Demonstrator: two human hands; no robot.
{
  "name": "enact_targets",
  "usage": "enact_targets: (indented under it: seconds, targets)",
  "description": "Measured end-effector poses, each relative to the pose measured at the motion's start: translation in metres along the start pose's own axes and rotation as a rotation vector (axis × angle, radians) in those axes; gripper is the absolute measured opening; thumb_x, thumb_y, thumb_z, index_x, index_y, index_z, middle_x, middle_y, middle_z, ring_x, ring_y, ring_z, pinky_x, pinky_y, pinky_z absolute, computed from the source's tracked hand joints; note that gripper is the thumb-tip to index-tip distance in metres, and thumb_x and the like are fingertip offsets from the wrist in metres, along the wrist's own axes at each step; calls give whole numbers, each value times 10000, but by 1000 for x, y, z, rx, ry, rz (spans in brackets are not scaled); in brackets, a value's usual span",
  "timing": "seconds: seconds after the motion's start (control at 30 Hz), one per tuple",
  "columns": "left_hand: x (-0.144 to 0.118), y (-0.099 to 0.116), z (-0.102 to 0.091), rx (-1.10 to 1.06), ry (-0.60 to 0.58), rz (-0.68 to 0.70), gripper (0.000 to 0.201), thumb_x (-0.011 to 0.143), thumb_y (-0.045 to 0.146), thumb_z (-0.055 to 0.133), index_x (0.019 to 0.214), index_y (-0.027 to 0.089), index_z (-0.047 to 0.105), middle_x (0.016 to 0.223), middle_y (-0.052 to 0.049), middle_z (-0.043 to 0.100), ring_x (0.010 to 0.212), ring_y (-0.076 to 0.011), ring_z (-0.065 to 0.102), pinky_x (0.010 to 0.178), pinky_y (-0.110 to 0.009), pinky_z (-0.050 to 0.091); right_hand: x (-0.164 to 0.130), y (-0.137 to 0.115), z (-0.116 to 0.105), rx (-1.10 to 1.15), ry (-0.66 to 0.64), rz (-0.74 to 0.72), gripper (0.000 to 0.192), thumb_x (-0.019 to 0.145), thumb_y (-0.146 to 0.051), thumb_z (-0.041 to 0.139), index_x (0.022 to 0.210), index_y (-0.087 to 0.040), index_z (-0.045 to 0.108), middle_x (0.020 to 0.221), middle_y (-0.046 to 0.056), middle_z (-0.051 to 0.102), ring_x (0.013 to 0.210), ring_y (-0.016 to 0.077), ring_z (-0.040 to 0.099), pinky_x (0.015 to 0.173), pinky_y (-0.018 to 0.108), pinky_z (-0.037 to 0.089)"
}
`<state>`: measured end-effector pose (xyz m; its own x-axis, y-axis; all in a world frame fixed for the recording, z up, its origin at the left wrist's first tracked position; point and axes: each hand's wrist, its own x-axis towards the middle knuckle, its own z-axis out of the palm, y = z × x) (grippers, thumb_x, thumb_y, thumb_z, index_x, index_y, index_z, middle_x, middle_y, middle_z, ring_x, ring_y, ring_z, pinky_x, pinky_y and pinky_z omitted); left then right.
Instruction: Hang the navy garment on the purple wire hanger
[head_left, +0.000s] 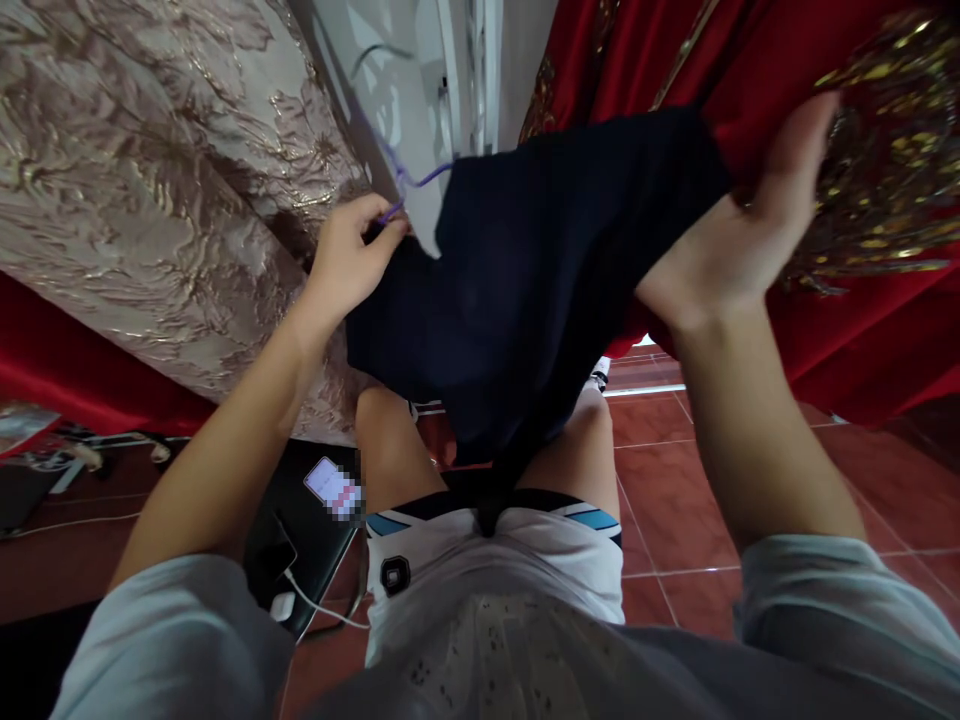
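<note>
In front of the person's chest, a dark navy garment (525,280) hangs stretched between both raised hands, its lower part drooping down over the knees and white shorts (495,560).

Left hand (352,255): the fingers are pinched closed on the garment's upper left edge. A thin purple cord (409,182) runs from just above the fingertips up and to the right, across the pale wall (405,90) behind. Whether the fingers also grip this cord cannot be told.

Right hand (739,240): the hand is raised at the garment's upper right corner, with the fingers extended upward and blurred. The cloth passes behind the palm and thumb; contact is evident, but the exact grip cannot be told.

Surroundings: a beige and gold brocade fabric (142,180) hangs to the left of the garment, just behind the left hand. A red fabric with gold embroidery (862,200) hangs to the right, behind the right hand. Below lies a red tiled floor (675,480). A phone (334,488) with a lit screen rests on a black surface beside the left knee, and a white cable (315,600) lies near it.
</note>
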<state>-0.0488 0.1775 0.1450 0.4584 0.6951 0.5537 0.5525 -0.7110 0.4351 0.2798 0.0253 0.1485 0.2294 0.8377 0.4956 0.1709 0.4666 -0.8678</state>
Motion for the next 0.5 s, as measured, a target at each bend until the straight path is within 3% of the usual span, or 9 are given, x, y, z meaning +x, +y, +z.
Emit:
enact_targets:
  seconds: [0.07, 0.13, 0.2, 0.23, 0.27, 0.33, 0.4, 0.47, 0.5]
  targets:
    - [-1, -4, 0, -30, 22, -11, 304, 1014, 396, 476, 967, 195, 699, 1032, -35, 760, 1051, -225, 691, 968, -411, 536, -12, -6, 22, 92, -172, 75, 882, 938, -796, 210, 1318, -183, 718, 962, 139, 745, 1179, 281, 681, 947, 449, 559]
    - [-9, -5, -1, -83, 17, -24, 314, 1014, 366, 475, 959, 182, 723, 1005, -37, 765, 1022, -226, 693, 966, -420, 529, -27, -2, 34, 174, -513, 136, 842, 884, -872, 396, 1126, -163, 779, 921, 136, 746, 1061, 284, 715, 889, 424, 585]
    - [-22, -3, -2, -180, 19, 27, 313, 1003, 392, 531, 883, 195, 744, 930, -41, 753, 968, -228, 692, 943, -417, 527, -42, 12, 37, 160, -872, 147, 768, 908, -836, 457, 1042, -155, 787, 963, 140, 760, 1010, 267, 729, 903, 415, 591]
    - [-29, 0, -1, -248, 11, 89, 342, 991, 423, 571, 788, 205, 739, 877, -47, 736, 955, -230, 691, 948, -416, 525, -48, 21, 39, 82, -959, 104, 702, 939, -779, 482, 1063, -158, 784, 1017, 143, 765, 1027, 263, 729, 944, 426, 583]
    - [-36, 5, 0, -317, -7, 162, 405, 980, 457, 606, 675, 210, 710, 834, -55, 716, 962, -233, 691, 977, -417, 519, -53, 31, 41, -46, -958, 24, 612, 963, -701, 525, 1126, -165, 772, 1100, 148, 760, 1087, 272, 717, 1006, 453, 561]
    - [-49, 19, 4, -447, -80, 281, 566, 976, 501, 639, 496, 202, 601, 790, -70, 692, 1020, -239, 697, 1080, -431, 481, -59, 53, 49, -363, -793, -182, 521, 947, -514, 649, 1352, -188, 677, 1361, 160, 676, 1318, 323, 612, 1154, 536, 459]
    - [-60, 39, 12, -564, -185, 307, 645, 998, 489, 631, 434, 189, 543, 817, -85, 711, 1105, -246, 701, 1176, -450, 420, -62, 75, 64, -611, -614, -351, 769, 887, -398, 716, 1577, -183, 453, 1614, 177, 449, 1534, 380, 378, 1260, 611, 302]
    - [-69, 63, 23, -692, -258, 275, 643, 1010, 450, 636, 429, 185, 554, 889, -96, 741, 1193, -254, 688, 1219, -456, 387, -63, 95, 82, -729, -495, -451, 962, 869, -371, 706, 1671, -164, 218, 1718, 186, 237, 1618, 405, 168, 1300, 657, 157]
    - [-73, 74, 29, -763, -279, 253, 634, 1007, 439, 647, 431, 185, 564, 923, -99, 748, 1230, -260, 678, 1230, -460, 382, -65, 104, 90, -748, -426, -490, 991, 875, -381, 682, 1680, -166, 146, 1721, 189, 211, 1626, 409, 126, 1303, 672, 111]
